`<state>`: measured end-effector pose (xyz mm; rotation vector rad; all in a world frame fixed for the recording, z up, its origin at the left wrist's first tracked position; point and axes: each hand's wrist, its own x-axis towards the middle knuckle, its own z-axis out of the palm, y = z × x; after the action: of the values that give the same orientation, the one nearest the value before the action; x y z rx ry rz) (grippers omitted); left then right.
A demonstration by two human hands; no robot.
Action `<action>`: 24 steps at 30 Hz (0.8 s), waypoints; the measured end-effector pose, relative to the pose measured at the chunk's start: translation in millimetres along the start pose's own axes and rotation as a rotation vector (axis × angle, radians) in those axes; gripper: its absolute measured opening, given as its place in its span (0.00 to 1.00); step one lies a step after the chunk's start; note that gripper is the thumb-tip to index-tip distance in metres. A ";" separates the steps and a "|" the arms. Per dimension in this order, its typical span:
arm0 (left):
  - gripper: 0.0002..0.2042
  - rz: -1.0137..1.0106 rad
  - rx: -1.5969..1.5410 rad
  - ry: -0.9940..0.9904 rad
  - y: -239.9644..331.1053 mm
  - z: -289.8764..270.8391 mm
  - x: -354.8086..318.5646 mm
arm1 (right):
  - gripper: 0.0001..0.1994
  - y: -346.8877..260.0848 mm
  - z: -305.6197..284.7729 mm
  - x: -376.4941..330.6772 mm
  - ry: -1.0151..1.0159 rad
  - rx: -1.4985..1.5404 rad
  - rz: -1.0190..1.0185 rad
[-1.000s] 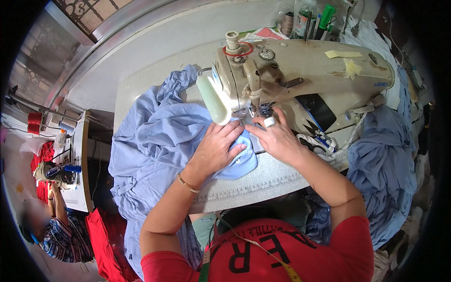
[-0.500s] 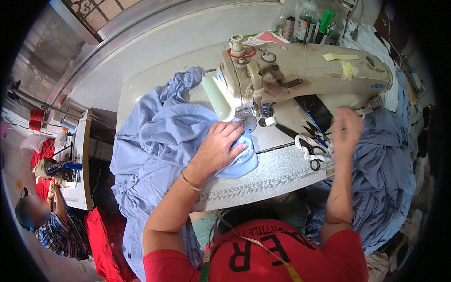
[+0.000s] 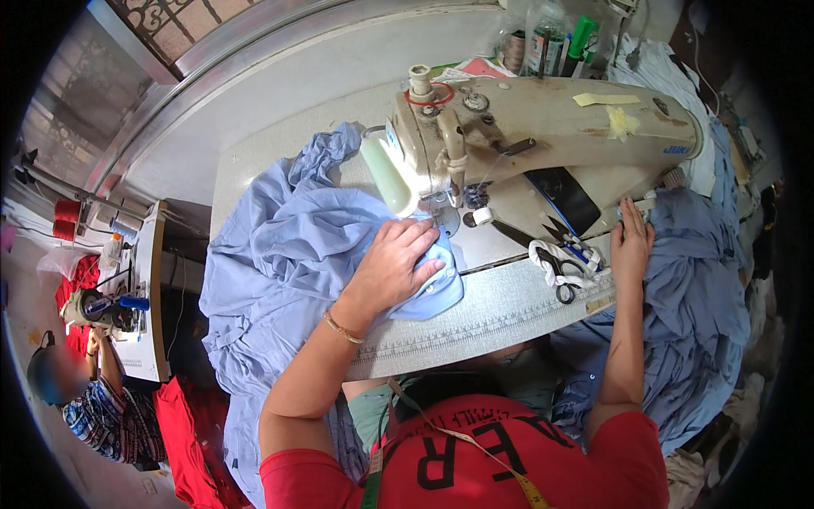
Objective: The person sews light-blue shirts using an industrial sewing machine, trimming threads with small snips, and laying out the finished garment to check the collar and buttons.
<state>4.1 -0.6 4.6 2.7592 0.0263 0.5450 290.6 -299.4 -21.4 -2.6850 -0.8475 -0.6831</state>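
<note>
Moved from the machine to the right of the bench, the right hand is resting, grip unclear, while the open left hand is pressing blue cloth at left, probably soft, light, best held flat near its edge.

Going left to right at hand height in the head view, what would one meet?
Red thread spools → left hand on light-blue cloth → scissors → right hand → heaped blue fabric.

Open lane running along tabletop front, between light-blue garment and scissors! Scissors bar straight line from right hand to needle; phone crowds behind, lamp hems needle's left.
</note>
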 end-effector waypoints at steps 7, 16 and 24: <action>0.18 0.010 -0.024 0.015 0.5 -0.5 -2.6 | 0.15 31.7 -12.6 44.7 0.332 0.478 -0.106; 0.10 -0.454 -0.148 0.223 -18.2 17.6 14.9 | 0.24 126.1 -50.0 240.7 -0.023 0.851 0.499; 0.08 -0.525 -0.039 0.257 -15.0 33.5 27.0 | 0.23 128.4 -2.0 194.5 0.519 1.521 0.483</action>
<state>42.3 5.3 -19.6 2.4753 0.7635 0.7274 506.2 -310.2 66.5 -1.1524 -0.2702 -0.3110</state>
